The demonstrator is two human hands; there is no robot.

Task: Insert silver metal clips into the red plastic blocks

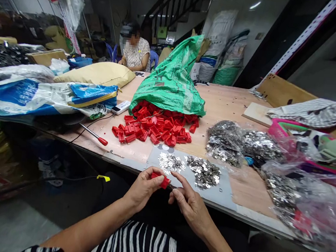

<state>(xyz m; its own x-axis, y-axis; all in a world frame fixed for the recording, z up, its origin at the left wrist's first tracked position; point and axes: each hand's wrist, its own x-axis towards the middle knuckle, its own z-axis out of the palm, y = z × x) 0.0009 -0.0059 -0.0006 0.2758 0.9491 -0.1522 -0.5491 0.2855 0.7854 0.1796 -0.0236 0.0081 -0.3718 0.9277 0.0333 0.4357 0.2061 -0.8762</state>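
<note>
My left hand [144, 186] pinches a small red plastic piece [162, 179] just off the near table edge. My right hand [188, 200] is beside it, its fingers curled and a fingertip close to the red piece; whether it holds a small part I cannot make out. On a grey mat [227, 190] right in front lie two heaps of small shiny metal parts [203, 172]. Behind them a pile of red plastic pieces [155, 128] spills from a green woven sack [173, 81].
Clear bags of metal parts [236, 144] and a pink basket [280, 129] lie at the right. A red-handled screwdriver [95, 135], a white remote [120, 106] and blue-white sacks [37, 95] lie at the left. Another person [135, 52] sits at the far end of the table.
</note>
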